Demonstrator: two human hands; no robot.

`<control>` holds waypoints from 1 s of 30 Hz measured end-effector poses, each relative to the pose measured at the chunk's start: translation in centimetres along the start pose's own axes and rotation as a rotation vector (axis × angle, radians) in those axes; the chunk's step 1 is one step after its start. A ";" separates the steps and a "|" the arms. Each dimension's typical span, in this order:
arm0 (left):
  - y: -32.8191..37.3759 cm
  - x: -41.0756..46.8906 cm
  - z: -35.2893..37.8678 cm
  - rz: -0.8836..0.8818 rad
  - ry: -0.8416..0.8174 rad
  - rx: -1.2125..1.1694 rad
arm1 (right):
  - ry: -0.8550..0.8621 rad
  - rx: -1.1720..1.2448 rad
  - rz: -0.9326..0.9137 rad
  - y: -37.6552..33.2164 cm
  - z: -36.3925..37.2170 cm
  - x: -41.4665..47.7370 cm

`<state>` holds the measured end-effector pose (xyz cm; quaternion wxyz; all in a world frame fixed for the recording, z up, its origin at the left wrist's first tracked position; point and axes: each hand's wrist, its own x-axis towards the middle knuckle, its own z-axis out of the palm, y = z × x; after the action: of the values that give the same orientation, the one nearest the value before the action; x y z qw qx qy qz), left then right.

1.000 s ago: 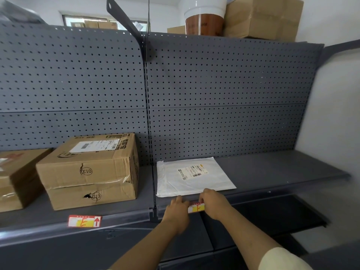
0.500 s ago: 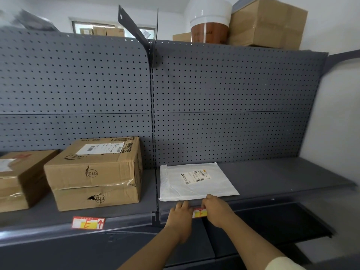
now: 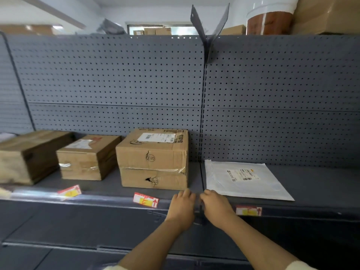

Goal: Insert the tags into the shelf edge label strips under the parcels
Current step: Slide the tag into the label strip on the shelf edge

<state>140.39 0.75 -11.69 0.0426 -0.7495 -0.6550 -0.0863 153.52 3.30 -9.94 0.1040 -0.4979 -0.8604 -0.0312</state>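
Note:
A white flat parcel (image 3: 243,178) lies on the right shelf section, and a red and yellow tag (image 3: 248,210) sits in the label strip (image 3: 303,213) below it. Left of the upright stands a big cardboard box (image 3: 153,158) with a second tag (image 3: 146,199) under it. Further left is a smaller box (image 3: 88,157) with a tilted third tag (image 3: 70,191) below. My left hand (image 3: 182,206) and my right hand (image 3: 216,206) rest side by side on the shelf edge at the joint between the sections. Neither touches a tag or holds anything I can see.
A dark brown box (image 3: 29,154) stands at the far left of the shelf. Grey pegboard (image 3: 116,84) backs both sections. Cartons and a brown and white drum (image 3: 269,20) sit on top. A lower shelf (image 3: 97,227) juts out under my arms.
Both hands have let go of the tag under the white parcel and slid left to the shelf joint. The tag stays in the strip. My view has swung left, showing more boxes.

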 end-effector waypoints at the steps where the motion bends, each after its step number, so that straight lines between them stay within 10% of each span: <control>1: -1.6 -0.6 -0.3 -0.038 0.013 0.003 | 0.002 0.023 -0.018 -1.4 0.4 0.5; 8: -12.0 -3.1 -1.5 -0.338 0.081 -0.180 | 0.006 0.185 -0.007 -9.0 3.8 4.0; 30: -18.6 -3.9 1.4 -0.028 0.026 -0.134 | 0.021 0.132 0.245 -14.8 5.6 6.0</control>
<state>121.62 -0.27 -14.73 -0.0004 -0.7402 -0.6575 -0.1404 136.97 1.84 -13.39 0.1485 -0.5909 -0.7923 0.0333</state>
